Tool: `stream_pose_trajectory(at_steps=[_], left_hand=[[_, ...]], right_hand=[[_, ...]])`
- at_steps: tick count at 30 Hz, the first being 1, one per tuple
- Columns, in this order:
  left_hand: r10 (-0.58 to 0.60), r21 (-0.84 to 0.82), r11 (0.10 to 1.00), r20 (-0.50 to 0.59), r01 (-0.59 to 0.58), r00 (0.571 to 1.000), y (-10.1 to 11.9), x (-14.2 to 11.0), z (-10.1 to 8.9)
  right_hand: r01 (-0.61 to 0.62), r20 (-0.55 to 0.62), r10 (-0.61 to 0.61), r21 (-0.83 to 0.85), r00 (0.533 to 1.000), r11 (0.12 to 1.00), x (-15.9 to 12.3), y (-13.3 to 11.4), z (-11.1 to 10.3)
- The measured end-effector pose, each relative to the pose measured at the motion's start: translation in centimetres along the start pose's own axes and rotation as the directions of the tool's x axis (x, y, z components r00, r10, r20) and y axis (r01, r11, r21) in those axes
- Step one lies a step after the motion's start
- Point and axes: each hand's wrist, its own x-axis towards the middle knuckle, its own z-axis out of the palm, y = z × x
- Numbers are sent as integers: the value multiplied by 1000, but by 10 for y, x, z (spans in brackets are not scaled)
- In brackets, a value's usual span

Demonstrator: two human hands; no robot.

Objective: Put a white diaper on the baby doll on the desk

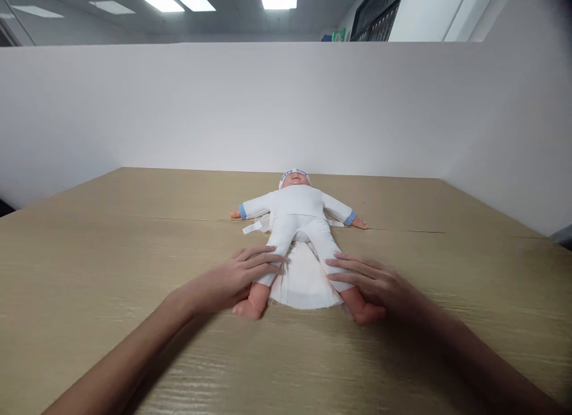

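Note:
A baby doll in a white outfit with blue cuffs and a printed white cap lies on its back, head away from me. Its arms stretch sideways and its legs are spread. Under its hips and between its legs lies an unfolded white diaper, with fastening tabs showing at both sides of the waist. My left hand rests with outstretched fingers on the doll's leg at the left. On the leg at the right lies my right hand, its fingers also extended. Both thumbs are hidden.
The doll lies on a wood-grain table with a seam running across it. A white partition rises behind the table and along the right side. Ceiling lights show beyond it.

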Motion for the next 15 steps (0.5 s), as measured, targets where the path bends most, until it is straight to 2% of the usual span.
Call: stream_pose_trajectory(at_steps=[6,10,12,15], left_hand=[[-136,-138,981,9,136,991,18,3,-12],[-235,-165,959,-19,229,972,33,10,-6],[-244,-125,964,-61,235,968,37,14,3],[-244,-25,970,-130,242,961,38,19,19]], right_hand=[[-89,59,80,161,995,983,-3,2,7],[-166,50,158,276,986,947,0,-2,4],[-176,54,168,215,984,961,4,-13,3],[-155,22,154,19,988,988,9,-32,13]])
